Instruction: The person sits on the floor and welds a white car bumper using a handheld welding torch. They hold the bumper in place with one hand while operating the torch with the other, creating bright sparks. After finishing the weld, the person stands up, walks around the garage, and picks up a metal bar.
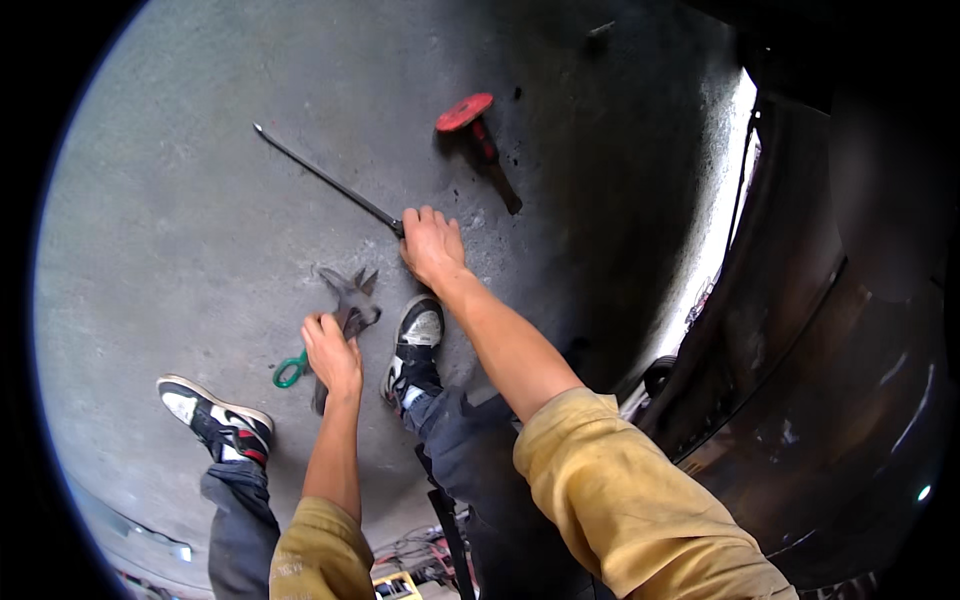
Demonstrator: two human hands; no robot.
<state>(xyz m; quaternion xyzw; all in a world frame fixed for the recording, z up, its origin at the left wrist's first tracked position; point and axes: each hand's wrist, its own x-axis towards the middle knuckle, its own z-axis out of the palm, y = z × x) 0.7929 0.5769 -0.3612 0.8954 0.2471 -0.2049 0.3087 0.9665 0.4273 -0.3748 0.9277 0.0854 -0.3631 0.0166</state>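
My left hand (pixel 332 358) is closed around a dark metal tool (pixel 352 300) low over the concrete floor. The tool's grey, forked head is blurred, so I cannot tell its kind. A green loop handle (pixel 290 371) shows beside my fingers; what it belongs to is hidden. My right hand (pixel 433 245) is closed on the near end of a long, thin pry bar (pixel 330 183), which stretches away to the far left. Beyond that hand, a chisel with a round red hand guard (pixel 465 113) rests on the floor.
My black-and-white left shoe (pixel 217 412) and right shoe (pixel 411 345) stand on the concrete floor (pixel 200 250). A dark, glossy vehicle body (pixel 830 440) fills the right side. Blurred clutter, including something yellow (pixel 397 587), lies at the bottom edge.
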